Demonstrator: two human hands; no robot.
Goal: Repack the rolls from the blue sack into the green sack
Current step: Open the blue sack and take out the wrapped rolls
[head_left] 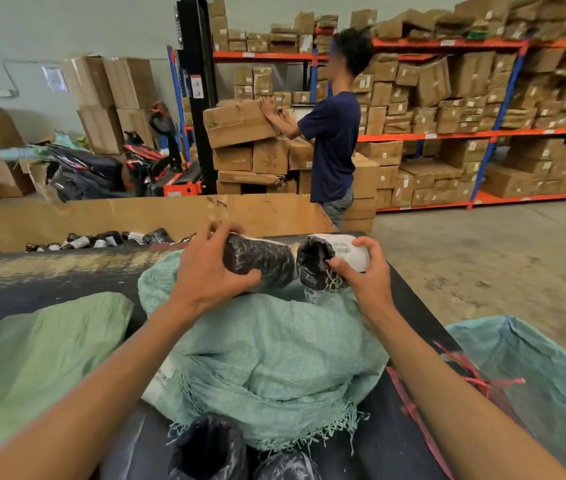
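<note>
My left hand (210,268) grips a dark plastic-wrapped roll (262,263) above the teal woven sack (267,362) in the middle of the black table. My right hand (361,271) holds a second dark roll (326,259) with a white label, close beside the first. A green sack (39,358) lies flat at the left. Another blue-green sack (538,372) stands open at the lower right with red ties. Two more dark rolls (212,448) poke out at the near edge under the teal sack.
A large cardboard box (136,216) behind the table holds several wrapped rolls (108,239). A person in a dark shirt (333,143) handles cartons beyond it. Shelving full of boxes fills the right; a black forklift mast (194,91) stands behind.
</note>
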